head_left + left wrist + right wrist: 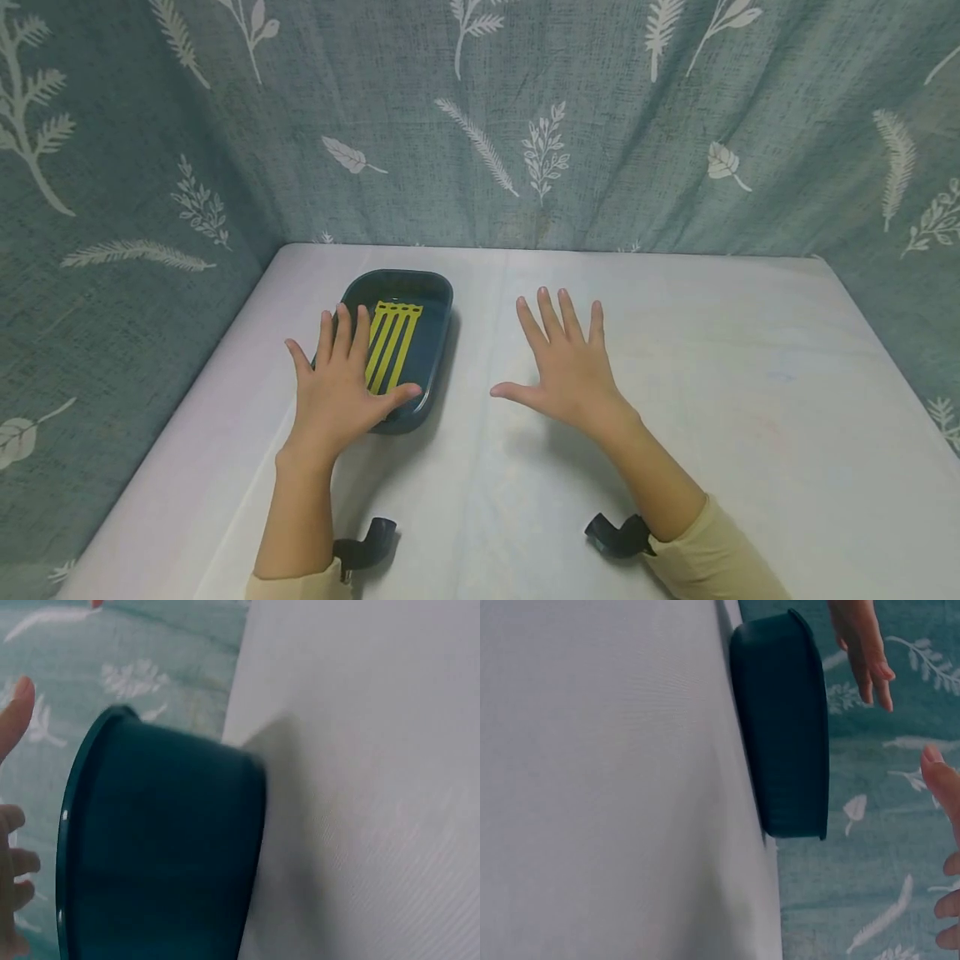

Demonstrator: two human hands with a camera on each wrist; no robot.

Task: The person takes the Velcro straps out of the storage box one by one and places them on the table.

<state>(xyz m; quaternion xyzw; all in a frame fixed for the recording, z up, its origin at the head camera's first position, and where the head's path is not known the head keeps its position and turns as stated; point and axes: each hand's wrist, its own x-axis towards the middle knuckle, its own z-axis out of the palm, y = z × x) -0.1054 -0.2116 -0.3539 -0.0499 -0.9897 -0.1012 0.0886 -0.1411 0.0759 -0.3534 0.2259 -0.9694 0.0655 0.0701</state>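
Note:
In the head view my left hand [337, 396] hovers with fingers spread over the near left part of a dark teal tub [431, 367]. Flat yellow strips [397, 333] joined by a scalloped band lie inside the tub, partly hidden by that hand. To the right of the tub, my right hand [573, 375] is held above the white table, fingers straight and spread, holding nothing. The left wrist view shows the tub's side wall [165, 840] close by, with fingertips [22, 862] at the left edge. From the right wrist, the tub [784, 727] appears farther off.
A white cloth [712, 375] covers the table. Blue-green curtains [600, 167] with white leaf prints stand along the back and both sides. A black wrist-worn camera mount [367, 546] sits at the left wrist, another mount [618, 535] at the right, beside beige sleeves [712, 554].

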